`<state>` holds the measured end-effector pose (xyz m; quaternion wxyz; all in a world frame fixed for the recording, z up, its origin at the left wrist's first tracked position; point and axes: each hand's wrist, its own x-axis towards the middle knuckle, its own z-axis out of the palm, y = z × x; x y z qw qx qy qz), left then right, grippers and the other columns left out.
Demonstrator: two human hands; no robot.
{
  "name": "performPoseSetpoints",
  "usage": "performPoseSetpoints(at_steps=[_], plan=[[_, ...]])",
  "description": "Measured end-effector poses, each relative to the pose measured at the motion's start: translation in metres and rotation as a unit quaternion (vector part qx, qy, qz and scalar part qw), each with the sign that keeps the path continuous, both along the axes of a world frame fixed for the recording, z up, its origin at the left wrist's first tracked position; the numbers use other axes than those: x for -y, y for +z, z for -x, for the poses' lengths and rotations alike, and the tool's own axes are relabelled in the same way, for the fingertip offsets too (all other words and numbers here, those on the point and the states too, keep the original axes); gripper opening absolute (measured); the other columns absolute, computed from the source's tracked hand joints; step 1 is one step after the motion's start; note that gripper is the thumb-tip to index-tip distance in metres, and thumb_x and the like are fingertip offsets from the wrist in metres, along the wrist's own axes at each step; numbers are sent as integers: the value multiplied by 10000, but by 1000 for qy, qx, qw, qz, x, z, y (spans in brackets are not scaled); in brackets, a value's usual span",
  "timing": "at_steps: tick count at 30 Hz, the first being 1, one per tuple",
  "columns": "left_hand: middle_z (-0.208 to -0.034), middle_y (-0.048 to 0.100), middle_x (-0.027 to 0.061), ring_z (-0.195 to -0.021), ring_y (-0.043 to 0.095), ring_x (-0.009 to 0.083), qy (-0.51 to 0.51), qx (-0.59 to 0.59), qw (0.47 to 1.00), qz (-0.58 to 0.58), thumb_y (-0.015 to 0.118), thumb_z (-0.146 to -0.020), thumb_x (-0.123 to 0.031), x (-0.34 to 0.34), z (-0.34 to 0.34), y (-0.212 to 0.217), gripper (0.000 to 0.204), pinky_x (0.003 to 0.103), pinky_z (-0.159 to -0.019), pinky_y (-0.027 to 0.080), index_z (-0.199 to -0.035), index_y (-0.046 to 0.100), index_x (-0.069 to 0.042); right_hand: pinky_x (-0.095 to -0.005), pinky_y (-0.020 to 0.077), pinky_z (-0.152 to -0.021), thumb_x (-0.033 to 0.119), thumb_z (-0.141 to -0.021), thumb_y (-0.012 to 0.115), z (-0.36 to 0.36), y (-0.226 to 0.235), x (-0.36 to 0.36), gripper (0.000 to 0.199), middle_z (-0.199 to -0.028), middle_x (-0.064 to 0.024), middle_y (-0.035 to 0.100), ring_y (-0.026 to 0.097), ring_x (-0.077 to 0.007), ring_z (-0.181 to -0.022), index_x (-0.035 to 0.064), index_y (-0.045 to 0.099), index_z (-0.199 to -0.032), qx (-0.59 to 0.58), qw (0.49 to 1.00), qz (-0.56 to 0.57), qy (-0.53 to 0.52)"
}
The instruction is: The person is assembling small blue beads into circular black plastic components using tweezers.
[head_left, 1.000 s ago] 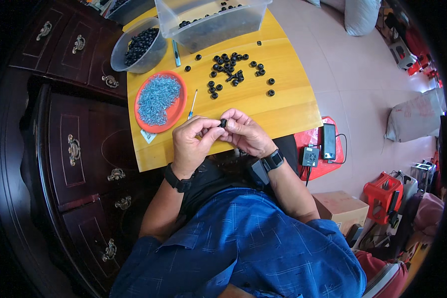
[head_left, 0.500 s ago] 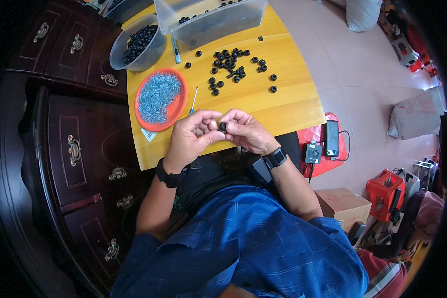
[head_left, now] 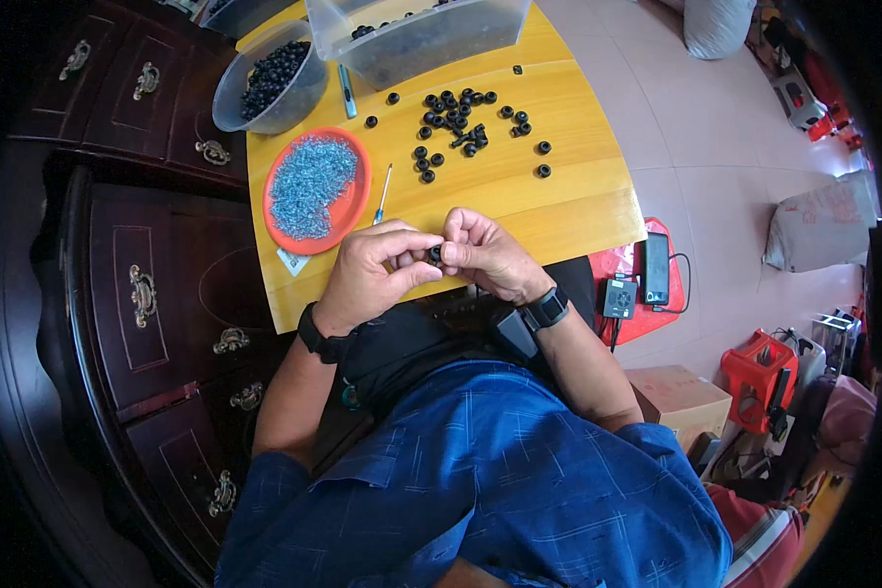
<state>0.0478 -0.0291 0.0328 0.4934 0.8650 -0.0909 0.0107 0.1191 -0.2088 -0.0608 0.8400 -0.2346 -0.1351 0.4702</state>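
Observation:
A small black round part point(head_left: 435, 254) sits between my two hands, just over the table's near edge. My left hand point(head_left: 380, 263) pinches it with thumb and fingertips. From the other side my right hand point(head_left: 487, 257) has its thumb and bent fingers closed against it. The fingers cover much of the part, so details are hidden. Several similar black parts point(head_left: 444, 108) lie scattered on the yellow table point(head_left: 519, 211) beyond my hands. Left of them, an orange-red plate point(head_left: 348, 213) holds a heap of small shiny bluish metal pieces point(head_left: 309, 181). A thin screwdriver point(head_left: 384, 191) rests beside the plate.
A clear round tub point(head_left: 299, 108) of black parts stands at the far left. Beside it are a teal slim tool point(head_left: 347, 93) and a large clear bin point(head_left: 441, 54). Dark drawers point(head_left: 142, 294) flank the left side. A red stool point(head_left: 612, 265) holds a phone-like device point(head_left: 656, 269).
My right fingers have shifted up and slightly away from the left hand's fingertips. The black part has moved slightly left and down, still between both hands.

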Motion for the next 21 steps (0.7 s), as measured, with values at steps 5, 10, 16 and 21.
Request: performPoseSetpoints(at_steps=[5,10,16,21], plan=[[-758,616,32,-616,553,97,-3,27,999,-17,815,-759,-34,2,2,-1,259,242,-565,442,-1004,733,-28,-221,504,-724,130,-914,727,4,5,0,181,-821,2,646,618,-85,-762,91,554,-875,36,999,16,-29],[-768,641,49,-642,586,121,9,51,998,-18,811,-765,-42,4,2,-6,224,250,-590,454,-971,726,-20,-227,506,-730,112,-911,725,3,3,-1,174,-816,4,642,618,-86,-773,86,555,-882,41,998,17,-34],[-753,641,65,-640,630,157,2,88,996,-22,810,-763,-25,4,0,-10,207,270,-577,487,-939,703,-33,-226,503,-736,107,-906,730,1,8,1,180,-821,11,637,613,-78,-781,85,553,-880,41,999,21,-19],[-769,648,52,-659,612,131,-5,67,998,-10,822,-766,-48,7,-5,-7,206,256,-607,474,-942,716,-27,-233,500,-780,120,-923,710,-1,0,4,158,-869,-5,655,626,-90,-831,81,557,-919,31,999,-24,-7]])
